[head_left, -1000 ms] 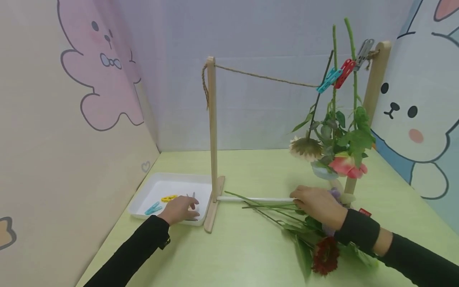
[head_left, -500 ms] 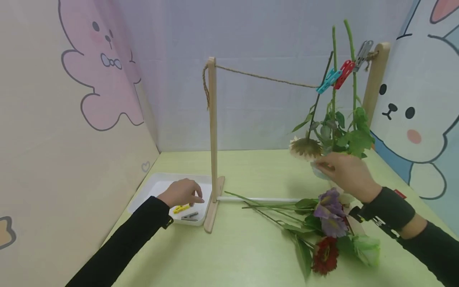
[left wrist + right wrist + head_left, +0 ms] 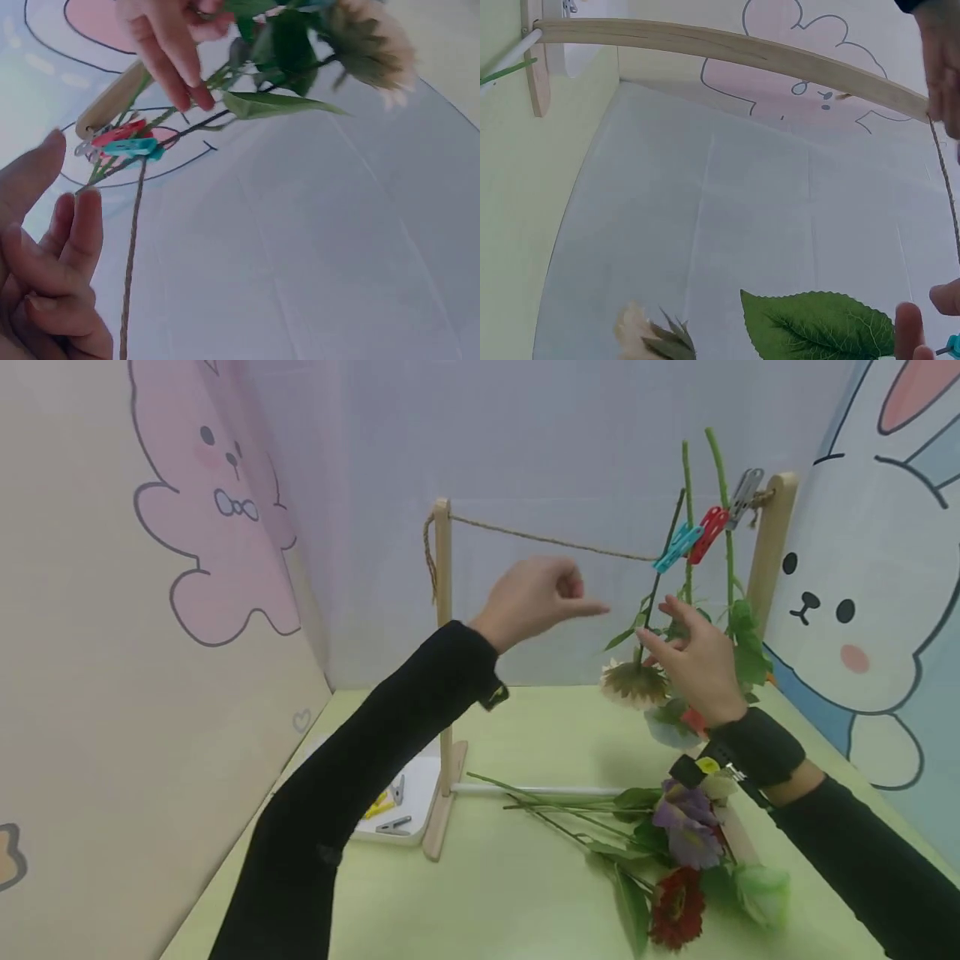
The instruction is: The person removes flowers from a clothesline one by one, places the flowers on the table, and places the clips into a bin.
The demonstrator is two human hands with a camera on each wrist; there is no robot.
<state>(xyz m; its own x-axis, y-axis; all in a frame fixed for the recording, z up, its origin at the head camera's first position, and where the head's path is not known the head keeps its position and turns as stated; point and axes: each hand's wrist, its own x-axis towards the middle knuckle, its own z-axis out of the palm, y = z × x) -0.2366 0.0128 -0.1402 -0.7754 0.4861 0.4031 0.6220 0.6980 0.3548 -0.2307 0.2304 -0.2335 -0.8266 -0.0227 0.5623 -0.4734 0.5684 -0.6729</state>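
Observation:
My left hand (image 3: 536, 600) is raised in front of the twine, fingers loosely bent and thumb apart, holding nothing. In the left wrist view its fingertips (image 3: 88, 217) appear near the upper stem end. My right hand (image 3: 693, 662), thumb and fingers spread, is at the stem of a cream flower (image 3: 633, 683) hanging head down; whether it touches the stem I cannot tell. A blue clothespin (image 3: 678, 547) fixes that stem to the twine (image 3: 551, 540). Beside it a red clothespin (image 3: 707, 535) and a grey clothespin (image 3: 746, 498) hold other hanging flowers, partly hidden by my right hand.
Wooden posts (image 3: 444, 610) carry the twine, joined low down by a white rod (image 3: 540, 790). A white tray (image 3: 423, 777) with yellow and grey clothespins lies behind my left arm. On the table lie a purple flower (image 3: 686, 822), a red flower (image 3: 677, 906) and a pale green flower (image 3: 763, 893).
My left hand has risen from the tray towards the twine. My right hand has gone from the lying flowers up to the hanging ones. The head view has tilted slightly.

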